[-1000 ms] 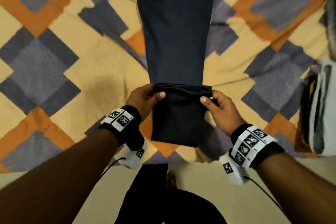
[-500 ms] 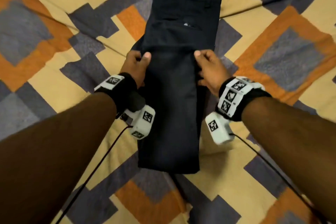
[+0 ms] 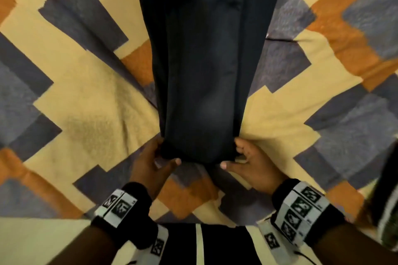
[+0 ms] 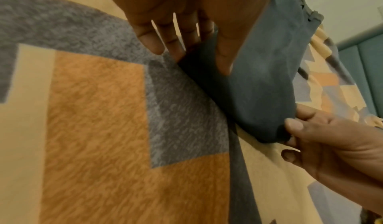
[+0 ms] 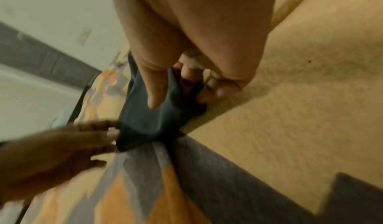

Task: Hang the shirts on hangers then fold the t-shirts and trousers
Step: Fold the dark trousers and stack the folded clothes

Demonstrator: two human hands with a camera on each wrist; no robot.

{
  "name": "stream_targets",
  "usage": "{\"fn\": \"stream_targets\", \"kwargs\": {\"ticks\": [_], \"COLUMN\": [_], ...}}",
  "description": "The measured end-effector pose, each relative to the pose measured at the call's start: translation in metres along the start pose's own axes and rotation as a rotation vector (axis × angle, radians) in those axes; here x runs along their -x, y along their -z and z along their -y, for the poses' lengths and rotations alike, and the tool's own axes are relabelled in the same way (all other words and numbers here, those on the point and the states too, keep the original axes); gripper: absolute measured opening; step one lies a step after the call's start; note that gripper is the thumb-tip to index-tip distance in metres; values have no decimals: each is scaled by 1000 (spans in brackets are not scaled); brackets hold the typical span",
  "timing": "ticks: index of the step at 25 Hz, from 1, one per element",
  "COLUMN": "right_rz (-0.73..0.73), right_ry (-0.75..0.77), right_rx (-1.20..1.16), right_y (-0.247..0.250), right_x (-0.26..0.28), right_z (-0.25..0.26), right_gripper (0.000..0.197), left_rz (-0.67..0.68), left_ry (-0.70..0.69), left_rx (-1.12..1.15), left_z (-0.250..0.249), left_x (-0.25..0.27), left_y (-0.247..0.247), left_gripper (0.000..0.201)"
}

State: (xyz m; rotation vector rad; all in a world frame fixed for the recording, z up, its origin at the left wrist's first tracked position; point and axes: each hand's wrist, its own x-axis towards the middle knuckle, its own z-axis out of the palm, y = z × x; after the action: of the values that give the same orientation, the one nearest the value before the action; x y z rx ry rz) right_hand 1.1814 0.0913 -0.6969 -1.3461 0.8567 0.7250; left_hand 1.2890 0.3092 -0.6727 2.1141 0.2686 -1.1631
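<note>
- Head view shows dark trousers (image 3: 202, 66) lying lengthwise on a patterned blanket (image 3: 90, 101), their long axis running straight away from the person, the near end close to the body and the far end out of the top of the picture.
- Left hand (image 3: 150, 163) is at the near left corner of that end and right hand (image 3: 247, 163) at the near right corner, so the cloth lies directly ahead of both, and neither is nearer than the other.
- Left wrist view: the left fingers (image 4: 165, 47) are spread and go down at the edge of the dark cloth (image 4: 259, 80) while the thumb lies on top, so the corner is held between them.
- Right wrist view: the right thumb lies over the trousers (image 5: 145, 118) and the right fingers (image 5: 213, 86) are curled at the corner beneath, pinching it; the picture is blurred, so how much cloth is caught is hard to tell.
- Near edge looks rounded and thick, which suggests a doubled end, not a loose hem.
- Judged from this, the step in hand is folding the trousers along their length: the next move would carry the held end forward, along the long axis, towards the far end.
- Both corners need to travel evenly, or the fold will skew.
- A striped garment (image 3: 387, 211) lies at the right edge, well apart from the trousers.
</note>
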Motion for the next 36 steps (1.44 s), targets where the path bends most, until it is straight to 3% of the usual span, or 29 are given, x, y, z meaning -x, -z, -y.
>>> {"fn": "stream_targets", "kwargs": {"ticks": [5, 8, 10, 13, 16, 19, 22, 25, 27, 29, 31, 33, 36], "right_rz": [-62, -95, -83, -22, 15, 51, 30, 56, 98, 67, 35, 0, -34], "right_ry": [161, 209, 146, 78, 77, -62, -95, 88, 208, 186, 220, 315, 384], "right_rx": [-125, -27, 118, 412, 458, 463, 516, 618, 775, 836, 859, 901, 934], "right_y": [15, 39, 50, 49, 39, 29, 24, 14, 10, 12, 12, 9, 6], "right_x": [25, 62, 87, 104, 98, 95, 100, 104, 104, 100, 101, 109, 122], "right_z": [16, 10, -19, -71, -105, -119, -118, -108, -110, -114, -113, -114, -122], "right_gripper": [19, 11, 7, 22, 36, 15, 23, 10, 25, 30, 17, 14, 18], "left_rz": [133, 263, 371, 439, 431, 407, 447, 480, 455, 448, 442, 437, 431], "left_ry": [-19, -252, -335, -228, -140, -117, -65, -64, -122, -202, -296, -398, -299], "left_rx": [-163, -157, -217, -379, -456, -447, -629, -680, -530, -362, -283, -313, -419], "left_z": [-19, -15, 0, 32, 55, 59, 59, 58, 63, 68, 74, 83, 83], "left_x": [-4, 32, 56, 65, 57, 54, 55, 54, 59, 69, 80, 84, 80], "left_y": [10, 0, -23, -63, -88, -87, -81, -76, -69, -61, -53, -46, -41], "left_gripper": [19, 31, 29, 35, 37, 37, 42, 38, 22, 19, 13, 25, 27]}}
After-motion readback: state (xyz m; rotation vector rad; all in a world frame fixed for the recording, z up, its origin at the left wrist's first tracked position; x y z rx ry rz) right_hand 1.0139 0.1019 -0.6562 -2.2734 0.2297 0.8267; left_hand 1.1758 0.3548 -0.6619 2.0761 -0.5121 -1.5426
